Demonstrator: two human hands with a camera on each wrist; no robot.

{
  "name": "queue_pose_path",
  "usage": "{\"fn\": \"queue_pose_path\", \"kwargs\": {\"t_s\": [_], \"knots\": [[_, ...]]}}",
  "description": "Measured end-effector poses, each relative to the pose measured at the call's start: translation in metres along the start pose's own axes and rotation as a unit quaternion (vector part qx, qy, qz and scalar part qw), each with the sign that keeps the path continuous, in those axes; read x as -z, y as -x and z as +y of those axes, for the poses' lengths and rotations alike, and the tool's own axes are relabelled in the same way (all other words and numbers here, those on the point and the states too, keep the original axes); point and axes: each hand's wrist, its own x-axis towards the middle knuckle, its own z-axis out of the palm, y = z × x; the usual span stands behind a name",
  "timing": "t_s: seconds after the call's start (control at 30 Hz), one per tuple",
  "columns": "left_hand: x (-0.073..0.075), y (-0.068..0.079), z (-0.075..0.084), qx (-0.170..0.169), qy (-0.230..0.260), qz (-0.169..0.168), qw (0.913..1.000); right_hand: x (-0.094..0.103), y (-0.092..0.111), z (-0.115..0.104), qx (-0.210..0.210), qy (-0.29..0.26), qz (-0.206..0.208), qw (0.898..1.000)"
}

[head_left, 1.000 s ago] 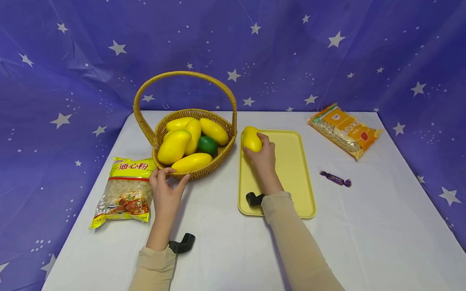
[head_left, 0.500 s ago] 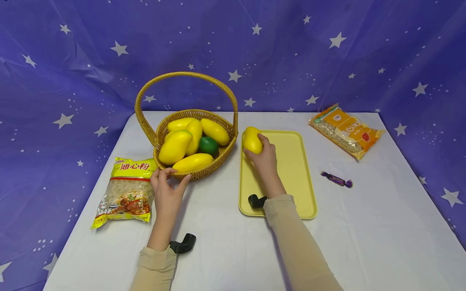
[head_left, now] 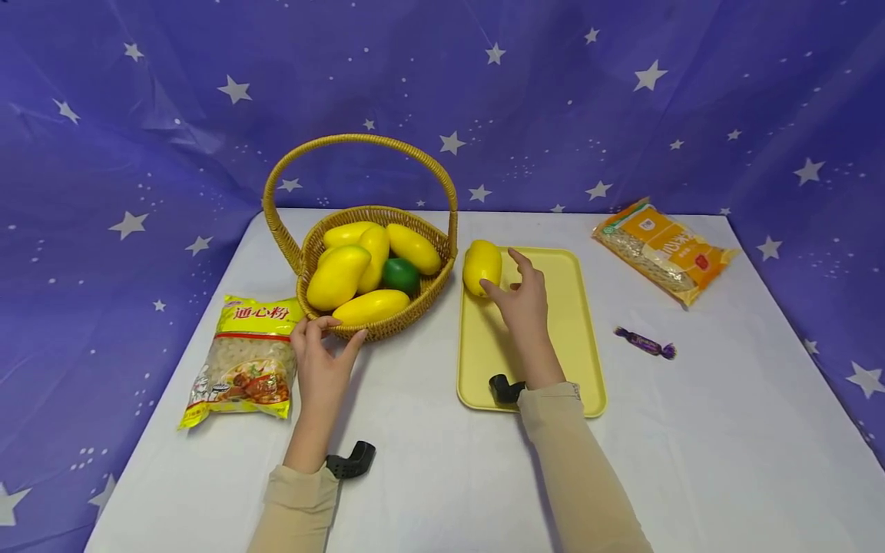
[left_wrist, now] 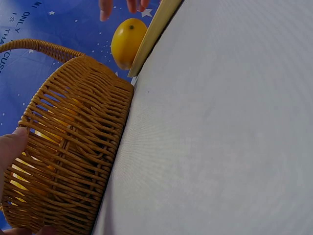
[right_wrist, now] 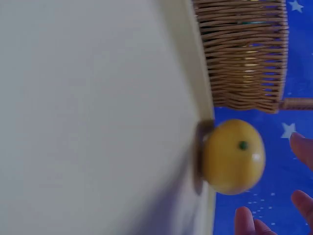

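Observation:
On the pale yellow tray [head_left: 528, 338], a yellow mango [head_left: 482, 267] lies near the far left corner. Just right of it is my right hand [head_left: 525, 307], its thumb and fingers spread, with a gap to the mango in the right wrist view. My left hand [head_left: 322, 367] holds the near rim of the wicker basket [head_left: 387, 329], thumb and fingertips at the rim. Inside are several yellow mangoes [head_left: 339, 276] and one dark green fruit [head_left: 401, 276]. The left wrist view shows the thumb [left_wrist: 13, 144] at the rim and fingertips at the bottom edge.
A yellow bag of macaroni [head_left: 245, 357] stands left of the basket, close to my left hand. Right of the tray lie a purple wrapped candy [head_left: 646, 343] and, farther back, an orange food bag [head_left: 664, 250]. The basket's tall handle [head_left: 362, 139] arches above it.
My right hand has let go of the mango, spread its fingers and moved a little right and nearer. The mango stays on the tray. The left hand keeps its place at the basket rim.

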Motion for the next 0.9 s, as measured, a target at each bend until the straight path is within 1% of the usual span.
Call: {"fn": "queue_pose_path", "kwargs": {"t_s": [0.1,0.23,0.3,0.37,0.5,0.7,0.77,0.9], "knots": [[0.0,0.0,0.0,0.001,-0.001,0.001,1.0,0.007,0.007,-0.008,0.015,-0.015,0.007,1.0],[0.0,0.001,0.0,-0.002,0.002,0.001,1.0,0.011,0.019,-0.024,0.056,-0.048,0.006,0.997],[0.0,0.001,0.0,-0.004,0.003,0.002,1.0,0.01,0.025,-0.034,0.076,-0.069,-0.004,0.995],[0.0,0.001,0.0,-0.005,0.003,0.003,1.0,0.006,0.029,-0.043,0.09,-0.088,-0.024,0.992],[-0.001,0.0,0.001,-0.007,0.003,0.002,1.0,-0.009,0.032,-0.061,0.103,-0.104,-0.08,0.986],[-0.001,0.001,0.001,-0.005,-0.003,0.0,1.0,-0.039,0.027,-0.079,0.104,-0.09,-0.151,0.979],[0.0,0.001,0.001,-0.005,-0.006,0.001,1.0,-0.05,0.025,-0.083,0.099,-0.082,-0.167,0.978],[0.0,0.001,0.001,-0.006,-0.01,0.003,0.9999,-0.069,0.02,-0.086,0.082,-0.079,-0.209,0.971]]}}
